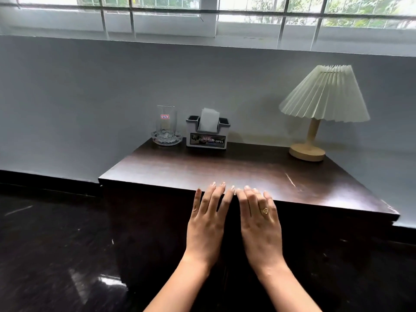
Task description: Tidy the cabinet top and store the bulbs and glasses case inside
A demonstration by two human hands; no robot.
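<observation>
The dark wooden cabinet top (236, 170) stretches in front of me. My left hand (208, 224) and my right hand (261, 224) lie flat side by side against the cabinet's dark front, just below its top edge. Their fingers are straight and slightly apart, and neither holds anything. A gold ring sits on my right hand. No bulbs and no glasses case are in view. The cabinet front is too dark to make out its doors.
At the back of the top stand a clear glass in a glass dish (166, 129), a white tissue holder (207, 134) and, to the right, a lamp with a pleated shade (319, 109). A grey wall and windows rise behind. Dark glossy floor (51, 255) lies to the left.
</observation>
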